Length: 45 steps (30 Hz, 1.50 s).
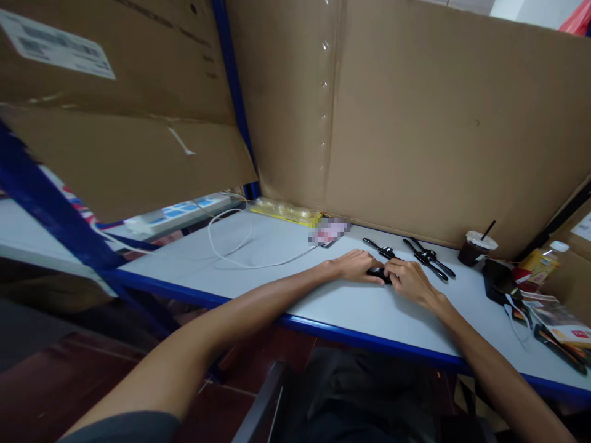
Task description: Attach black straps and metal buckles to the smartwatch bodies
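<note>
Left hand (pixel 357 266) and right hand (pixel 410 280) together gripped a black piece (pixel 377 272), likely steadying it; black tools (pixel 429 256) lay close, presumably for reach.

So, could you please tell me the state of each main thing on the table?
Black object: held by left hand and right hand, mostly hidden
Black tools: lying down, not held
Cup: lidded, straw inserted
Bottle: capped
Phone: lying down, display blurred
Long white cable: loosely curved, reaching the phone
</note>
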### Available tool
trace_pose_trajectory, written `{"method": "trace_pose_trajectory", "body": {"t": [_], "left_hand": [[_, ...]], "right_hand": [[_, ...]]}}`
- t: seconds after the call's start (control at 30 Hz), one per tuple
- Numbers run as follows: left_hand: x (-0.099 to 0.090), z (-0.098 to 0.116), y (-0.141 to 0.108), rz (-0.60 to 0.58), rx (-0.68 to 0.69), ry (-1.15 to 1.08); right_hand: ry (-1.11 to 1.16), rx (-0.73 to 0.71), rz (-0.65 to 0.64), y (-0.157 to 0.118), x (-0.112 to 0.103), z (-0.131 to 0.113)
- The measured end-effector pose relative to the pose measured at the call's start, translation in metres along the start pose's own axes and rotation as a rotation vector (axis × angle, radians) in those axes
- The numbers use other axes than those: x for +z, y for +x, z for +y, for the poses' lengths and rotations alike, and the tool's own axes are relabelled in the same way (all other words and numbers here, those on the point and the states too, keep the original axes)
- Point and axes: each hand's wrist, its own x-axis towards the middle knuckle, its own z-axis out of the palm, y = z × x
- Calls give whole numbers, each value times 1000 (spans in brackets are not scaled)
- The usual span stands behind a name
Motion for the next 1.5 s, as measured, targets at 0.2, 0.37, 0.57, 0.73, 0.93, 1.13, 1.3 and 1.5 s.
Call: {"method": "trace_pose_trajectory", "body": {"t": [0.2,0.37,0.57,0.73,0.93,1.13,1.3,1.5], "left_hand": [[-3,2,0,-25,-34,7],[-3,3,-1,-12,-19,5],[-1,0,0,-2,0,-8],[-2,1,0,-28,-5,29],[-5,5,-1,-44,-36,42],[-3,2,-1,-24,-22,24],[-2,1,0,-32,-17,32],[-2,2,0,-35,-28,36]], "right_hand": [[15,-32,-15,1,2,-4],[31,-55,-27,2,1,-9],[-54,15,-53,2,-3,-2],[-49,43,-16,2,-4,0],[-20,-9,-42,2,-2,-9],[-7,-24,-79,2,-3,-9],[-54,37,-47,2,-4,-1],[-48,12,-37,1,2,2]]}}
